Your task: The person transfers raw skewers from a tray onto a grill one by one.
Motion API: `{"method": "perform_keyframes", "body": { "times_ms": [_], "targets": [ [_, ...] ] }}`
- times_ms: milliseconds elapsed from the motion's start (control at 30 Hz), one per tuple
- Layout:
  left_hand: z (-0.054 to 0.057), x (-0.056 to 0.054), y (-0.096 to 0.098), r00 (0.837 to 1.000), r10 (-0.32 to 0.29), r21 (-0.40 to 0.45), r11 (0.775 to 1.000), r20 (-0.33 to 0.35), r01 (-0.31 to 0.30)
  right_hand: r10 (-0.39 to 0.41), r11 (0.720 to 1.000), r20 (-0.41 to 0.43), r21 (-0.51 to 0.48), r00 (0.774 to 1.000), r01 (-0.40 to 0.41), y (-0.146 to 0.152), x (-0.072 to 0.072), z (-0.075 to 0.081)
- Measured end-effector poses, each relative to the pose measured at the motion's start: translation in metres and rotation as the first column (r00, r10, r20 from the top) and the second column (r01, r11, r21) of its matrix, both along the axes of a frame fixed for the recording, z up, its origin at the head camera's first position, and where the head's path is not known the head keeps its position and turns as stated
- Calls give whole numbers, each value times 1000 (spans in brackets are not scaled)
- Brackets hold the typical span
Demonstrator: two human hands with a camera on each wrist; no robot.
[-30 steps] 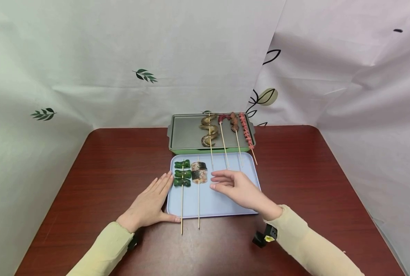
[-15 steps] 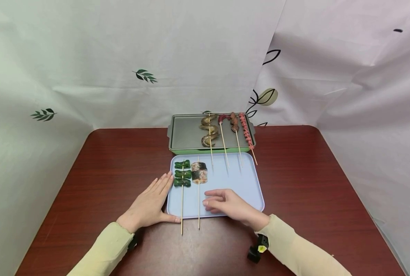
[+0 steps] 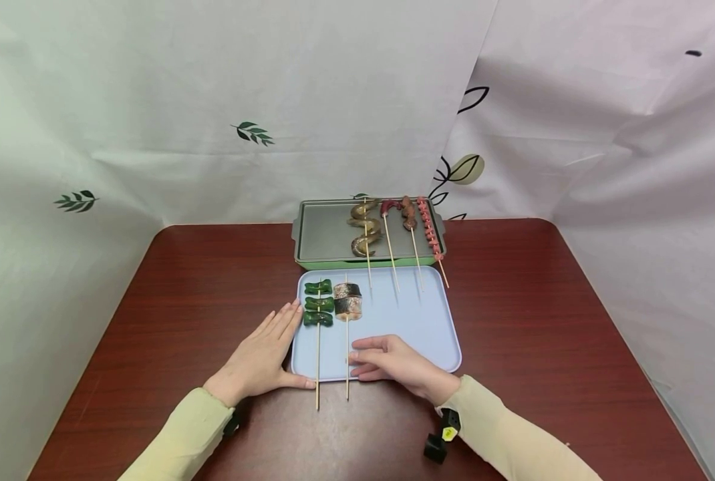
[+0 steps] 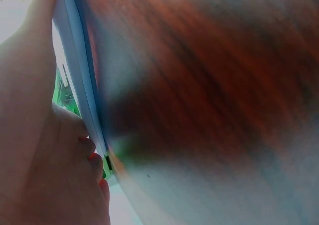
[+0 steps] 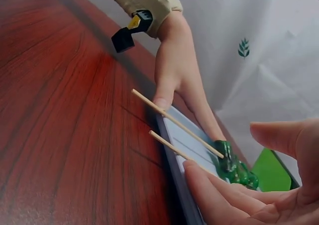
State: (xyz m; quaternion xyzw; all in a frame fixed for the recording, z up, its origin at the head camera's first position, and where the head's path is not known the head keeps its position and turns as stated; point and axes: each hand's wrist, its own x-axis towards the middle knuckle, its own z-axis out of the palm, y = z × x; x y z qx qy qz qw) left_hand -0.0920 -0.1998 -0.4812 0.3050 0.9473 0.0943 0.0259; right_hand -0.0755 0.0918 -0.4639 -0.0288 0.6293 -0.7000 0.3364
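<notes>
My left hand lies flat with straight fingers along the left edge of the pale blue tray, its thumb at the front corner. In the tray lies a skewer of green pepper, nearest that hand. To its right is a skewer of dark-skinned fish pieces; both sticks stick out over the front rim. My right hand is at the bare stick of the fish skewer. In the right wrist view a fingertip meets a stick, while the thumb stands well apart from the fingers.
Behind the tray a grey grill plate on a green base bears a curled brown skewer, a dark red one, a brown meat one and a pink one. Their sticks reach forward. White cloth hangs behind the table.
My right hand has come down from the tray's middle toward its front edge and moved left to the fish skewer's stick. My left hand has stayed in place.
</notes>
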Motion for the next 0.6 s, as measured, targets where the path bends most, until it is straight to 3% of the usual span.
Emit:
{"method": "perform_keyframes", "body": {
  "times_ms": [600],
  "targets": [
    [1,1,1,1000,3,11,1000,0,-3,-44,998,-8,-42,999,43,1,1,0]
  ]
}}
